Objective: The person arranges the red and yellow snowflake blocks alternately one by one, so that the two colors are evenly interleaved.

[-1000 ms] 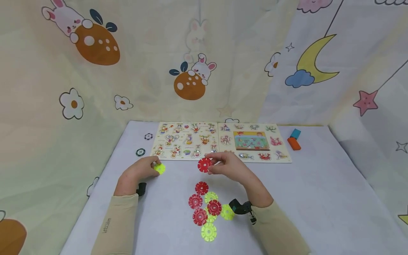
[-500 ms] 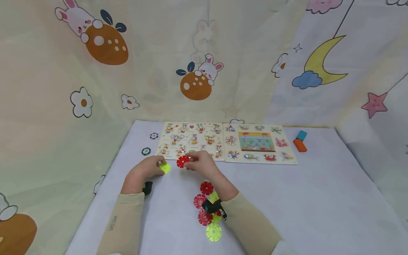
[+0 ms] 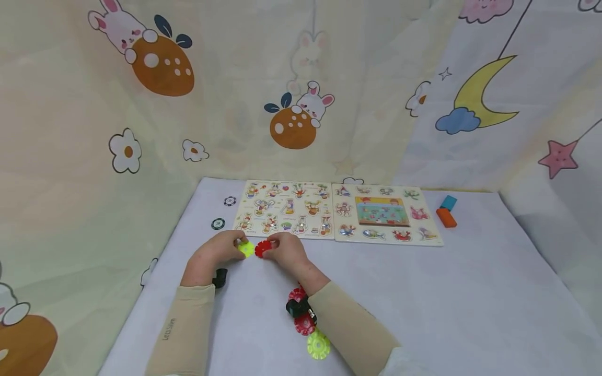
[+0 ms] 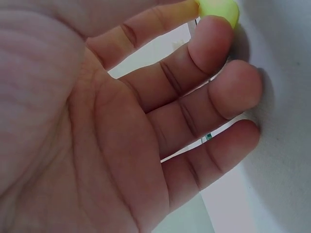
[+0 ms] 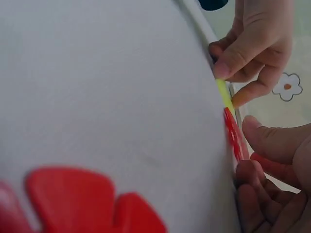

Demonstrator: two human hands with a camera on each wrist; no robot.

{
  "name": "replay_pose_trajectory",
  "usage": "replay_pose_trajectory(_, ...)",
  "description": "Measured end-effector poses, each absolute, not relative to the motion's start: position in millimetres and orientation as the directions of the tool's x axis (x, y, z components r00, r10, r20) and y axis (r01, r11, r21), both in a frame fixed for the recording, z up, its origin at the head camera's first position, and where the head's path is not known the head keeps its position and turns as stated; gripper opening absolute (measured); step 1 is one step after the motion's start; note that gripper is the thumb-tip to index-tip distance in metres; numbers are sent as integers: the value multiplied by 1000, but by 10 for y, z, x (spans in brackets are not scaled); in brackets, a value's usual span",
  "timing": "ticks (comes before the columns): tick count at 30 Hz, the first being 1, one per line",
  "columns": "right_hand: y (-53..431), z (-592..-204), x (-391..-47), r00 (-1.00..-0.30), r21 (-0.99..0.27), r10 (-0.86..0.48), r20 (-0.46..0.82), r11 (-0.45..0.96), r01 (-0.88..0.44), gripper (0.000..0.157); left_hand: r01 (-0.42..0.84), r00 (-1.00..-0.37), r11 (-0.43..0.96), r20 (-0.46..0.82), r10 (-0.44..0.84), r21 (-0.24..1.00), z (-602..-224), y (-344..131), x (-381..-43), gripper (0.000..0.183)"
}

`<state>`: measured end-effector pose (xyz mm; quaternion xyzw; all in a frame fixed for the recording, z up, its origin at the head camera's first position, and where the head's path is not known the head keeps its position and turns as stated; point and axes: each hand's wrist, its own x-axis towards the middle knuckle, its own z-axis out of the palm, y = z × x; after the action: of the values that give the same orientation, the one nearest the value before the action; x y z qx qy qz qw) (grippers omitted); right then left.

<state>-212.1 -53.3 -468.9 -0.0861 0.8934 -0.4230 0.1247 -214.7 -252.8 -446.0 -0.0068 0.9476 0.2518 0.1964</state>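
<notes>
My left hand (image 3: 221, 248) pinches a yellow notched disc (image 3: 246, 249) just above or on the white table, in front of the left puzzle board. From the right, my right hand (image 3: 288, 254) pinches a red notched disc (image 3: 262, 249). The two discs face each other with their rims very close; the right wrist view shows the yellow disc (image 5: 225, 94) and the red disc (image 5: 235, 135) edge to edge. Whether their notches interlock, I cannot tell. In the left wrist view only a yellow edge (image 4: 221, 10) shows beyond the fingertips.
Loose discs lie below my right forearm, among them a red one (image 3: 304, 324) and a yellow one (image 3: 319, 345); the arm partly covers them. Behind the hands lie two puzzle boards (image 3: 263, 222), (image 3: 342, 230). Two round chips (image 3: 218, 224) are at left, orange (image 3: 446, 218) and blue blocks (image 3: 449, 202) at right.
My right hand has carried the red disc leftward to the yellow disc. My left hand has stayed nearly in place, still pinching its disc. The head view has shifted slightly.
</notes>
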Motion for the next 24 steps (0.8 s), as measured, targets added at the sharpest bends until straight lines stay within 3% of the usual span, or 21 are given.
replay_pose_trajectory(9,-518,-4745,-2116,-958,-711,-269,-96,692,-124,31,-104,-932,867,-352,85,487,-4464,-2528,-2145,37)
replay_pose_trajectory(24,-491,-4774,-2099,-957,-728,-276,-94,675,-123,28,4,-945,860,-278,170,511,-4522,-2253,-2131,39)
